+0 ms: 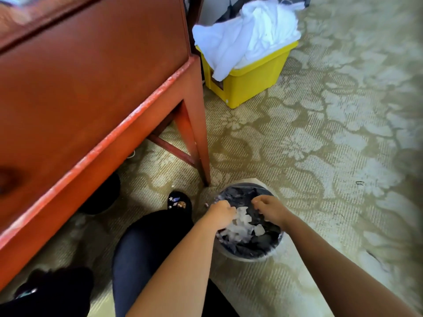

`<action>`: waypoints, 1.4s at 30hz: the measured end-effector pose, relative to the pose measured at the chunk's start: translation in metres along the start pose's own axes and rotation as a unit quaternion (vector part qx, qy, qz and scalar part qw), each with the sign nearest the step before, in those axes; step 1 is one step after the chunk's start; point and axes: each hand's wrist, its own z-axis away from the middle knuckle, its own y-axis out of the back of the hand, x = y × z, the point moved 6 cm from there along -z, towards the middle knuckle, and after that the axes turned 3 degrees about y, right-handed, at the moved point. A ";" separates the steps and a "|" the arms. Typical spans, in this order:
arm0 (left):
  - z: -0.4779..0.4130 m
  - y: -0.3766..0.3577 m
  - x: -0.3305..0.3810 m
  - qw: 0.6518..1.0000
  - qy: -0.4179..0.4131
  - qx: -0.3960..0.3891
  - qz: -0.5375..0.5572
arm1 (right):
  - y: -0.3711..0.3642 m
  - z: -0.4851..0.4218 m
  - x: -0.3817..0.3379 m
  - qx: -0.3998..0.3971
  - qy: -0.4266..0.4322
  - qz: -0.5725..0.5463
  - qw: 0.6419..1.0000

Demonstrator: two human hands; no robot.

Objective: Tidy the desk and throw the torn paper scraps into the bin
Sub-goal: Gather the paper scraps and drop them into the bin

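A round bin (pixel 243 257) with a dark liner stands on the carpet beside the desk leg. White torn paper scraps (pixel 246 225) lie in a heap inside it. My left hand (pixel 220 213) hangs over the bin's left side, its fingers curled down into the scraps and gripping some. Over the far right of the bin, my right hand (pixel 271 208) has its fingers loosely curled and holds nothing I can see. The red-brown wooden desk (pixel 91 88) fills the left of the view; the picture is blurred.
A yellow plastic box (pixel 251 81) heaped with white cloth (pixel 249 28) stands on the patterned carpet behind the desk's corner. My dark-trousered legs and a black decorated slipper (pixel 179 201) are just left of the bin. The desk leg (pixel 199 138) ends close to the bin.
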 end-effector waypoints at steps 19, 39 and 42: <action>0.295 0.131 0.011 0.939 -0.203 0.223 -0.166 | 0.018 0.176 -0.253 -0.024 0.313 0.107 0.943; 0.495 0.214 -0.161 0.800 -0.084 0.586 -0.098 | -0.169 0.316 -0.430 0.045 0.605 0.255 0.753; 0.497 0.225 -0.207 0.787 0.004 0.611 -0.082 | -0.199 0.317 -0.449 0.026 0.606 0.277 0.745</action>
